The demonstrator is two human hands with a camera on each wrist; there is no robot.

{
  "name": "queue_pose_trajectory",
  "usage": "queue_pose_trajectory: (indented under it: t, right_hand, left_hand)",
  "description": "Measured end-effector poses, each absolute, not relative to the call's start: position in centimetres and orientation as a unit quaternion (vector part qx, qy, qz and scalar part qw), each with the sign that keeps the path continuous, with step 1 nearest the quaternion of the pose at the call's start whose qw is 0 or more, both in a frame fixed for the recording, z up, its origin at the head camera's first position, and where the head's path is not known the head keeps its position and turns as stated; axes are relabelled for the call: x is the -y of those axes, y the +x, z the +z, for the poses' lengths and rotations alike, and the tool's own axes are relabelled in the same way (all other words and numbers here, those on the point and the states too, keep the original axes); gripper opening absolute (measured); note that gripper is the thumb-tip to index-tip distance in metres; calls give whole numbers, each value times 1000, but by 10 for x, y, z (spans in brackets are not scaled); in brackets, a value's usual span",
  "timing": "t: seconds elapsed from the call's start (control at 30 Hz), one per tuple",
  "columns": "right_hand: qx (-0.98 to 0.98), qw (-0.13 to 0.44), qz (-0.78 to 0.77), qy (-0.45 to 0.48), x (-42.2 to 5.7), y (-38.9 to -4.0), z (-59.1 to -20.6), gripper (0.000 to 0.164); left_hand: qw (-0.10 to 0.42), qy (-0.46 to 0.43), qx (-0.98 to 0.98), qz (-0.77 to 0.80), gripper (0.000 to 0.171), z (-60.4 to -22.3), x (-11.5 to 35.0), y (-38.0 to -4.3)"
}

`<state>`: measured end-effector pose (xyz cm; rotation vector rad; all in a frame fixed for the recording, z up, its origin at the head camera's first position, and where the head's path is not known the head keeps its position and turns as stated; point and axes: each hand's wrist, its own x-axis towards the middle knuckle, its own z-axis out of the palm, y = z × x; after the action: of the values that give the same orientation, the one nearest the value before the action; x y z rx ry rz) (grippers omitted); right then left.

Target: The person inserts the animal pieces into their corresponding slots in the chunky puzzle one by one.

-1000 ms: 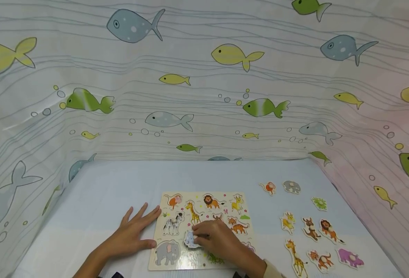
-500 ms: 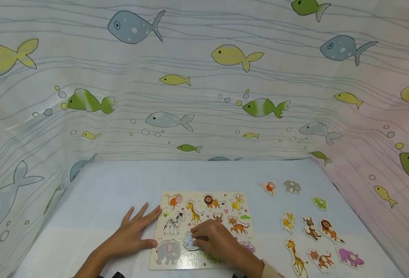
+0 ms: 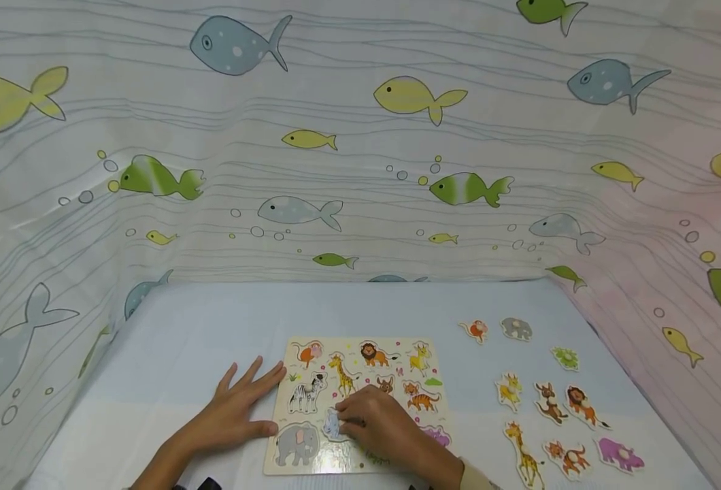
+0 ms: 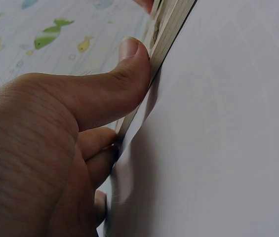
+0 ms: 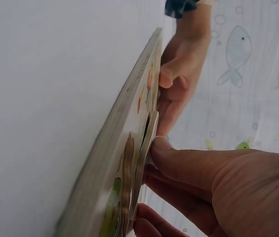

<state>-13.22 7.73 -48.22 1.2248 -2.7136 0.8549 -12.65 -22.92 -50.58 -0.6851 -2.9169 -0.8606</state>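
The wooden animal puzzle board lies flat on the white table. Over its lower middle, my right hand pinches a light-blue animal puzzle piece. In the right wrist view that puzzle piece leans slightly off the board face, with the thumb right at it. My left hand lies spread at the board's left side. Its thumb touches the board's edge in the left wrist view. The right hand covers part of the held piece and of the kangaroo and green pictures.
Loose animal pieces lie right of the board: a monkey, an elephant, a green one, a goat, a kangaroo, a lion, a giraffe, a tiger and a hippo. Fish-print sheeting surrounds the table.
The right hand has shifted slightly left with the light-blue piece, which lies lower and flatter over the board than a second ago. The left hand stays at the board's edge.
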Motion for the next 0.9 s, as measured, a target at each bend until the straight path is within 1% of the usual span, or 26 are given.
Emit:
queue_pose_trajectory:
  t: [0.5, 0.9]
  right_hand:
    - [884, 15, 262, 388, -77, -131, -482, 14]
    - [886, 20, 253, 389, -77, -130, -479, 11]
  left_hand:
    - [12, -226, 932, -282, 92, -504, 231, -128]
    - [5, -218, 933, -286, 92, -507, 231, -128]
